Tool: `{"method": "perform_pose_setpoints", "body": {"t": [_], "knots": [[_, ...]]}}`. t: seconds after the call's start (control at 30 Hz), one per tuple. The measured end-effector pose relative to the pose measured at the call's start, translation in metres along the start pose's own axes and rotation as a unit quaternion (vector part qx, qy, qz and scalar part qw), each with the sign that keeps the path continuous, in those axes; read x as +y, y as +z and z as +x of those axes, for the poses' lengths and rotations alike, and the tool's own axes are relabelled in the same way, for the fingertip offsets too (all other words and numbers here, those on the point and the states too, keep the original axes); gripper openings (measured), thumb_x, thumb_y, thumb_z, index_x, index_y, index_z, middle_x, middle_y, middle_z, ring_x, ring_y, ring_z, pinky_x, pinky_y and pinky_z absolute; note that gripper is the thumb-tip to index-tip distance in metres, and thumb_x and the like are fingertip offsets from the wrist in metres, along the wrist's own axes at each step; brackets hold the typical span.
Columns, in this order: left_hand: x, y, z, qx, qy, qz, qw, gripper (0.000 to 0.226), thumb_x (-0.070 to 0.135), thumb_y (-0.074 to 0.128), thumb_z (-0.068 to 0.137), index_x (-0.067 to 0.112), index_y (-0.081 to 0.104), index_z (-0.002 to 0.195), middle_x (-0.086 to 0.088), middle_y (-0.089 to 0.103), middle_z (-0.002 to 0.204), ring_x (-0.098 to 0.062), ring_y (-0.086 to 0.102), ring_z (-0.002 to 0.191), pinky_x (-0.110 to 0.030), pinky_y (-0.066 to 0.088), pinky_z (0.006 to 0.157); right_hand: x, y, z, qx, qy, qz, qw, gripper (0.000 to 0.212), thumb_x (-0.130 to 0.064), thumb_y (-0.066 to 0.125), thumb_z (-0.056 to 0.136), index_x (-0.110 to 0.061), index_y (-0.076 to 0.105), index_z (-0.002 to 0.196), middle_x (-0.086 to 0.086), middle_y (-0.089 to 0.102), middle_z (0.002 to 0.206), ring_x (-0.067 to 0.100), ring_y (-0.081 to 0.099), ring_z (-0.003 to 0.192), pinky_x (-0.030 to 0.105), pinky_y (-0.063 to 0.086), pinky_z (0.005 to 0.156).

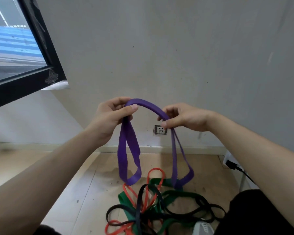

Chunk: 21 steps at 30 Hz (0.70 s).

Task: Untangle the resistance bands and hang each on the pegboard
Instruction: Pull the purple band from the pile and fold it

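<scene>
Both hands are closed on the purple band (143,105) — left hand (109,116) and right hand (185,117) pinching its arched top in front of the wall (176,48), two loops hanging free above the floor (75,175). Below lies a tangle of red band (148,177), green band (175,195) and black bands (202,206), with a socket (160,130) behind and a window (15,48) to the left. A plug (231,164) sits at the right — no pegboard is in view, and the tangle's lower edge is cut off.

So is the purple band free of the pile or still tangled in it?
Free: the purple band hangs from both hands, its two loops clear above the floor pile.
</scene>
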<state>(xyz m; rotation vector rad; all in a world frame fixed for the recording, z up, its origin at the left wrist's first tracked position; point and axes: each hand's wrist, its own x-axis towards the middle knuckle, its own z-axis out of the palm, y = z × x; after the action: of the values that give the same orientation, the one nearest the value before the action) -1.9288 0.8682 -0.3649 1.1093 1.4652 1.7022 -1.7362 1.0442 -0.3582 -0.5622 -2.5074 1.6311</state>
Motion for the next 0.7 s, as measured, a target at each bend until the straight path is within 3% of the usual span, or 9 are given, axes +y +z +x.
{"method": "perform_pose_setpoints", "body": {"t": [0.13,0.23,0.47,0.6,0.7], "knots": [[-0.001,0.018,0.0,-0.022,0.004,0.007,1.0,0.04,0.017,0.085,0.072,0.007,0.071,0.109,-0.003,0.072,0.079,-0.015,0.063,0.072,-0.024,0.053,0.071,-0.021,0.031,0.014,0.033,-0.086,0.04,0.995,0.026,-0.01,0.078,0.085,-0.009,0.069,0.109,0.012,0.068,0.099,0.021,0.065,0.092,0.035,0.053,0.09],[-0.001,0.019,0.002,-0.022,0.013,0.01,1.0,0.039,0.018,0.08,0.075,0.008,0.07,0.111,-0.008,0.072,0.085,-0.018,0.062,0.074,-0.024,0.053,0.07,-0.031,0.036,0.018,0.079,-0.114,0.056,0.989,0.02,-0.003,0.074,0.087,-0.003,0.069,0.107,0.012,0.071,0.093,0.017,0.068,0.087,0.032,0.054,0.087],[-0.006,0.001,-0.003,-0.102,-0.041,0.136,0.985,0.04,0.024,0.087,0.068,0.017,0.066,0.102,0.004,0.07,0.078,-0.012,0.068,0.075,-0.023,0.056,0.072,-0.046,0.03,0.01,0.126,-0.147,0.041,0.98,0.013,-0.013,0.075,0.089,-0.012,0.072,0.102,0.004,0.07,0.088,0.014,0.064,0.08,0.029,0.055,0.081],[-0.011,-0.007,-0.002,-0.1,-0.055,0.139,0.984,0.023,0.01,0.078,0.079,0.007,0.065,0.097,-0.008,0.073,0.084,-0.025,0.073,0.086,-0.024,0.057,0.075,-0.048,0.028,0.009,0.185,-0.162,0.125,0.961,0.005,-0.013,0.072,0.091,-0.015,0.07,0.095,0.001,0.064,0.083,0.015,0.058,0.075,0.033,0.054,0.081],[-0.012,-0.007,-0.003,-0.09,-0.062,0.133,0.985,0.032,0.008,0.077,0.079,0.001,0.063,0.106,-0.014,0.074,0.088,-0.025,0.073,0.085,-0.025,0.057,0.074,-0.048,0.024,0.008,0.227,-0.169,0.17,0.944,0.002,-0.013,0.069,0.093,-0.015,0.069,0.094,-0.006,0.062,0.077,0.012,0.057,0.07,0.03,0.053,0.077]]}}
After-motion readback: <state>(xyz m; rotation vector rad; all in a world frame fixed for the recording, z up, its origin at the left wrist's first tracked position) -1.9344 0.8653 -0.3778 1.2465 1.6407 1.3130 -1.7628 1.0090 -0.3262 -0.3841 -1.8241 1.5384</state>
